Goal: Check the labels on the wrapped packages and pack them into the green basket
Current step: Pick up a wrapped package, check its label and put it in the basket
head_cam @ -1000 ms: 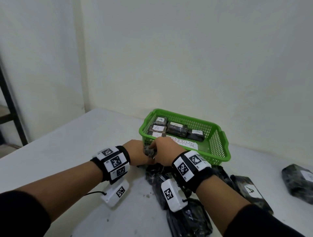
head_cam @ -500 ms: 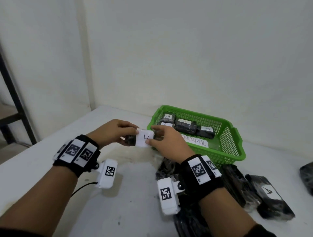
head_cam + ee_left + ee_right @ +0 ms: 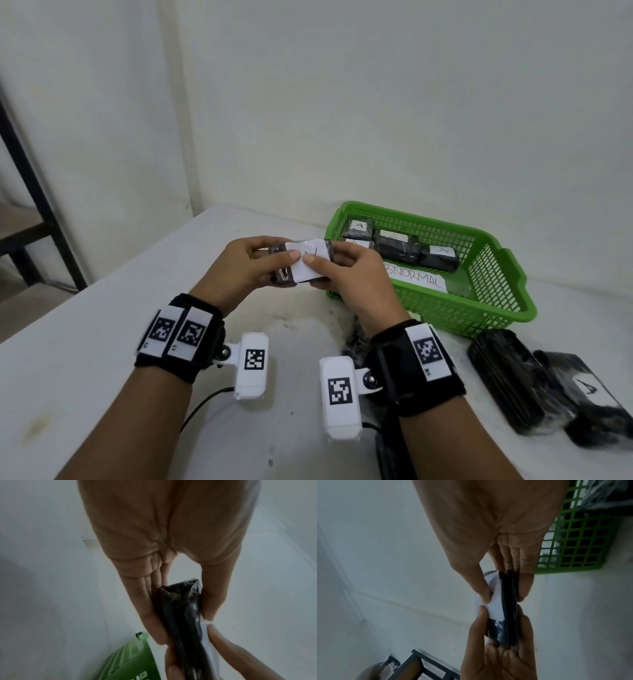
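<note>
While both thumbs press its white paper label (image 3: 306,261), left hand (image 3: 239,270) and right hand (image 3: 352,274) pinch one black plastic-wrapped package (image 3: 281,274) between them; green mesh plastic basket (image 3: 493,284) just right, holding labelled packages (image 3: 397,245).

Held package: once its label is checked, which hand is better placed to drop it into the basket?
Right, probably: the right hand grips the package on the side beside the green basket; the left hand is farther.

Packages (image 3: 397,245) in basket (image 3: 493,305); others (image 3: 548,387) right of it.
</note>
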